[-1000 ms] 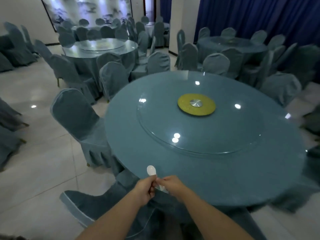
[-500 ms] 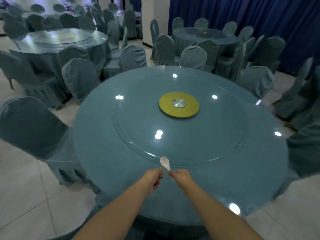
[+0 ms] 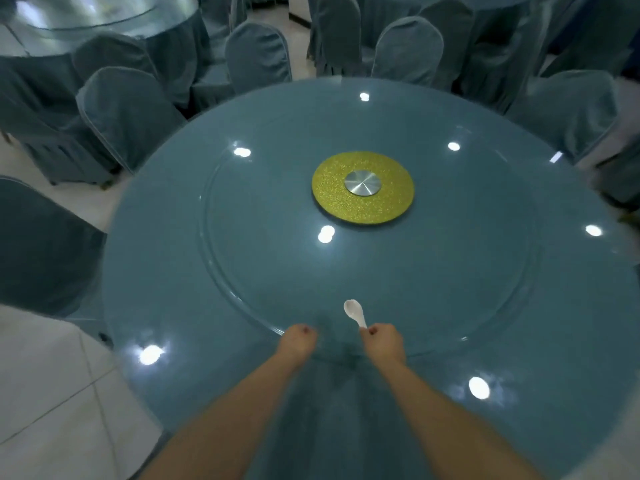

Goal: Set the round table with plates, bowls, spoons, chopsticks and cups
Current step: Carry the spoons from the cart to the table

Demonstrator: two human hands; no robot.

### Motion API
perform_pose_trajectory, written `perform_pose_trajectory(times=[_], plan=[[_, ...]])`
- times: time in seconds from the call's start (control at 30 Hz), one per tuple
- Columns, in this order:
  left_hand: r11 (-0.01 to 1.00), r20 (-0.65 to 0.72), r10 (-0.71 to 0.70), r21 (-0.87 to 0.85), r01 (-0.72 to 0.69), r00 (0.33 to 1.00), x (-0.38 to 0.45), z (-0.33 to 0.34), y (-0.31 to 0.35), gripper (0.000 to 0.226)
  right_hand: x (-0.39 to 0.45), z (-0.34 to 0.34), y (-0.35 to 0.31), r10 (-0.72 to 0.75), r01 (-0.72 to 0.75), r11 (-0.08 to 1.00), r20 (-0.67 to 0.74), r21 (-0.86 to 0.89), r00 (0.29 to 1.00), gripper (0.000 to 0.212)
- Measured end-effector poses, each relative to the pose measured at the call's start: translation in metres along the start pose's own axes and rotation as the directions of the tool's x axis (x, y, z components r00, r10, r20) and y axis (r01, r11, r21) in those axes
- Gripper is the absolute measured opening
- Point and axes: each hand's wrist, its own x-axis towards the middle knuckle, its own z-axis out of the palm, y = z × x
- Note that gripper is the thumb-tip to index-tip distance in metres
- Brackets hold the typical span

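— The fingers?
— The right hand pinches the handle end of the white spoon, bowl pointing away over the near rim of the glass turntable. The left hand is curled and holds nothing.
— And half a second ago?
— Both hands met at the handle; now they are apart, farther over the round table.

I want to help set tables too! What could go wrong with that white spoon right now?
The small white spoon is held only by its handle tip in the right hand, so it might slip and clatter onto the round glass turntable. The left hand is curled and seems to hold nothing, so it gives no support. The glass also looks shiny, so a spoon laid there might slide.
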Motion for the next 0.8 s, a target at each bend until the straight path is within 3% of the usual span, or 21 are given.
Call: perform_pose_trajectory(times=[0.17, 0.47, 0.8], plan=[[0.996, -0.017, 0.052, 0.075, -0.051, 0.998, 0.033, 0.017, 0.014, 0.022, 0.047, -0.001, -0.004, 0.005, -0.007, 0.999, -0.066, -0.033, 0.998, 0.036], [0.999, -0.037, 0.030, -0.013, -0.031, 0.999, 0.064, 0.044, 0.021, 0.021, 0.093, 0.007, 0.007, -0.225, 0.172, 0.937, -0.148, -0.304, 0.963, 0.035], [1.000, -0.017, 0.028, 0.001, -0.028, 0.999, 0.069, 0.064, 0.022, 0.025, 0.101, 0.015, 0.022, -0.262, 0.173, 0.906, -0.189, -0.386, 0.946, 0.032]])
